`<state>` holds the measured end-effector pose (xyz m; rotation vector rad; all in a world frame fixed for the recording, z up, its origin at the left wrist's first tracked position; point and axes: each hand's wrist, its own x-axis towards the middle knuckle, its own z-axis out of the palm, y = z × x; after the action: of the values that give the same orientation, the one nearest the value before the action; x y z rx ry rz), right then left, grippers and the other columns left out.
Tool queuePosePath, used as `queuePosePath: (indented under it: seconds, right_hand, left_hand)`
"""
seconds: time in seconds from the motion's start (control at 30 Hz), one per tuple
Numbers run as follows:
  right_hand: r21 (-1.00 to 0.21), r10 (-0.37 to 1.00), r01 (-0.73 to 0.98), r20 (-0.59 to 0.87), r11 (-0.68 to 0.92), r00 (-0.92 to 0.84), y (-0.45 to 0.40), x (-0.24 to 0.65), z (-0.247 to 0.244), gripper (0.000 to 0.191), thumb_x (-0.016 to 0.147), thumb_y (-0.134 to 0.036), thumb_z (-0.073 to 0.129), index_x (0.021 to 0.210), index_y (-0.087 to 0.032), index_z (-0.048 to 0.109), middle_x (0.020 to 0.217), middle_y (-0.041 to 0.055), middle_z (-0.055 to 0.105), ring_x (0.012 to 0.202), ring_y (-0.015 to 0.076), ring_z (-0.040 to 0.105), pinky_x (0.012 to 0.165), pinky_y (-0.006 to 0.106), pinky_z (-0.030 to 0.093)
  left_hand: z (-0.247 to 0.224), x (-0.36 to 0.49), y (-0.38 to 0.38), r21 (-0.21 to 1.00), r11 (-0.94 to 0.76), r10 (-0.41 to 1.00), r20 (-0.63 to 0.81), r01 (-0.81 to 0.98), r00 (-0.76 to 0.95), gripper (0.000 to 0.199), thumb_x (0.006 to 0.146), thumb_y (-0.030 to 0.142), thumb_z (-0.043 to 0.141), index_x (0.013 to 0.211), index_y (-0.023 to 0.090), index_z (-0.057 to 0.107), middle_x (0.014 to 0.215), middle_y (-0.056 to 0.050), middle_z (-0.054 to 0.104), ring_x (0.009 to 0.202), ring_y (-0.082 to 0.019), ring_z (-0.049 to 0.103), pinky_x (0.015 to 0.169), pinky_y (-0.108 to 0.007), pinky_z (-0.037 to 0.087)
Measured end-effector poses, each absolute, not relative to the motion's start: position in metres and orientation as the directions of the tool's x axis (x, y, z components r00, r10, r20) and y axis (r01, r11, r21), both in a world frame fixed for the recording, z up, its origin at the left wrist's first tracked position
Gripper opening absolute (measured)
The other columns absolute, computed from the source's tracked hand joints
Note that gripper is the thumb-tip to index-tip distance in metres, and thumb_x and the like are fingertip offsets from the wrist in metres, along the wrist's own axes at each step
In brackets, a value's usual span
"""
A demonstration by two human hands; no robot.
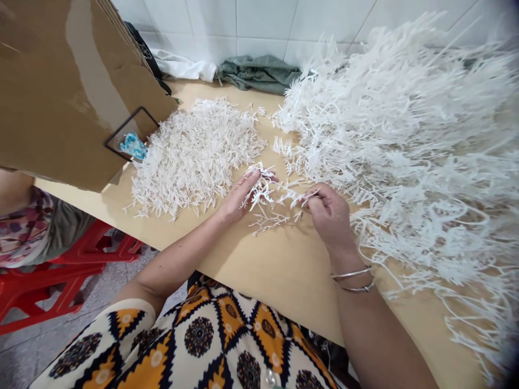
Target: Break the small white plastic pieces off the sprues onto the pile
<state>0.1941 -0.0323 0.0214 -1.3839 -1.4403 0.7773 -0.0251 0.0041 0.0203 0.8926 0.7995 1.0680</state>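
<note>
This looks like a small workshop for handwork. A long table (263,281) stands along a wall of white tiles (263,21), and on it lies bulk material: a big tangled mound of white branching strands (405,119) on the right and a lower pile of short white sprigs (198,156) on the left. A large cardboard sheet (40,97) rises at the table's left end, and beyond it part of a second seated person (67,227) shows beside red plastic stools (40,292) on a speckled tile floor (101,297). Everyday patterned clothing (227,340) and a crumpled green cloth (259,73) by the wall add to the informal look.
</note>
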Motion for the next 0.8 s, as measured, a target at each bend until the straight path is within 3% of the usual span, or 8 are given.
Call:
queuePosePath:
  seconds: [0.1,0.2,0.3,0.43,0.6,0.8]
  right_hand:
    - [-0.83,0.949,0.464,0.239,0.309,-0.204,-0.034,0.197,0.03,0.011,0.082,-0.017,0.056,0.077,-0.024,0.062,0.077,0.0004,0.065,0.071,0.0179,0.058,0.068,0.034,0.045]
    - [-0.759,0.893,0.49,0.273,0.429,-0.359,-0.033,0.202,0.034,0.014,0.085,-0.015,0.057,0.086,-0.025,0.068,0.094,0.0045,0.072,0.095,0.0242,0.067,0.09,0.042,0.051]
    - [-0.804,0.935,0.481,0.27,0.349,-0.228,-0.032,0.206,0.033,0.026,0.091,-0.016,0.053,0.103,-0.026,0.073,0.109,0.0059,0.076,0.106,0.0247,0.069,0.1,0.046,0.053]
    - [-0.923,0.97,0.337,0.228,0.186,0.088,-0.035,0.203,0.034,0.018,0.103,-0.034,0.058,0.108,-0.027,0.074,0.106,0.0048,0.077,0.102,0.0221,0.073,0.098,0.042,0.057]
    - [-0.964,0.986,0.208,0.162,0.166,-0.037,-0.04,0.182,0.031,0.027,0.093,-0.039,0.078,0.116,-0.028,0.073,0.103,0.0025,0.075,0.096,0.019,0.07,0.095,0.039,0.057]
    - [-0.998,0.998,-0.057,0.04,0.037,-0.049,-0.037,0.171,0.02,0.013,0.087,-0.034,0.083,0.093,-0.026,0.075,0.088,-0.0004,0.076,0.083,0.0155,0.071,0.084,0.032,0.058]
  left_hand:
    - [0.018,-0.027,0.005,0.864,0.249,0.944,-0.114,-0.438,0.311,0.049,0.092,0.064,0.074,0.1,0.016,0.077,0.096,-0.007,0.077,0.074,-0.009,0.062,0.069,-0.021,0.048]
    - [0.019,-0.028,0.003,0.886,0.266,0.931,-0.134,-0.379,0.339,0.049,0.088,0.064,0.079,0.091,0.015,0.074,0.086,-0.004,0.075,0.071,-0.008,0.062,0.068,-0.02,0.046]
    - [0.025,-0.028,0.0,0.936,0.258,0.908,-0.149,-0.241,0.393,0.055,0.087,0.071,0.075,0.091,0.016,0.073,0.081,-0.001,0.071,0.063,-0.007,0.056,0.063,-0.021,0.043]
    - [0.03,-0.027,-0.002,0.994,0.076,0.874,-0.03,-0.076,0.485,0.057,0.092,0.07,0.069,0.082,0.014,0.071,0.076,0.0,0.063,0.063,-0.007,0.05,0.065,-0.023,0.041]
    - [0.026,-0.025,-0.002,0.996,-0.054,0.853,0.082,-0.07,0.515,0.049,0.093,0.064,0.072,0.089,0.015,0.065,0.079,0.001,0.064,0.07,-0.008,0.054,0.072,-0.023,0.043]
    - [0.023,-0.025,-0.003,0.997,-0.059,0.839,0.082,-0.059,0.538,0.046,0.095,0.061,0.071,0.095,0.016,0.063,0.082,0.0,0.065,0.07,-0.008,0.052,0.071,-0.023,0.042]
